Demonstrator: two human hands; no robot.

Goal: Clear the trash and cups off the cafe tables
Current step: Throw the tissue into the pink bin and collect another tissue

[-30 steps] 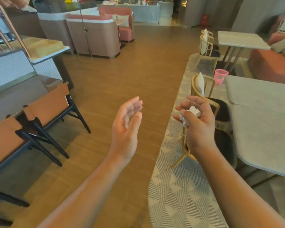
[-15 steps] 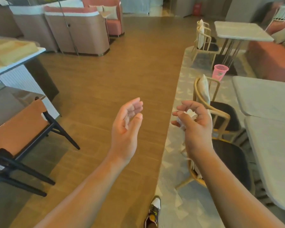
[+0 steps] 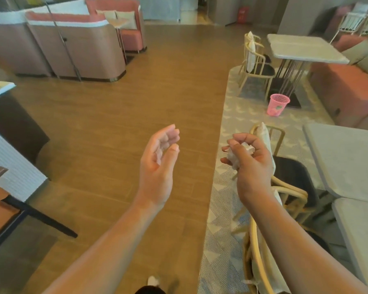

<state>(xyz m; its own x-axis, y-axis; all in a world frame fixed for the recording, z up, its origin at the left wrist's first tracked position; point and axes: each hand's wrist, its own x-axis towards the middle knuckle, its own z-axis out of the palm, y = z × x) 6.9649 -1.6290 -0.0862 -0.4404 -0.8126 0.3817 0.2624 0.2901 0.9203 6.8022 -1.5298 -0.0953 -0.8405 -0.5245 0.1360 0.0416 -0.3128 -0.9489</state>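
A person walks the wooden aisle of a cafe with both arms raised ahead of the chest. The right hand (image 3: 250,164) is curled tight around a crumpled white napkin (image 3: 240,152), the wad poking out between thumb and fingers (image 3: 234,137); clenching it this way probably keeps loose paper from dropping in transit. The left hand (image 3: 159,164) is cupped with the palm turned inward, its fingers (image 3: 171,134) bent but not closed. A pale scrap seems to lie in the hollow of that palm, though it is too small to identify.

Well beyond the right fingertips, on the patterned rug (image 3: 223,209), stands a pink mesh wastebasket (image 3: 277,104) beside the base of a far table (image 3: 306,48); it looks the likely destination for the trash. Just behind the right hand is a pale-framed chair (image 3: 285,187) pushed toward the near tables (image 3: 348,162), whose visible tops show no cups or litter. Judging by that, the clearing here seems done and the carrying is under way.
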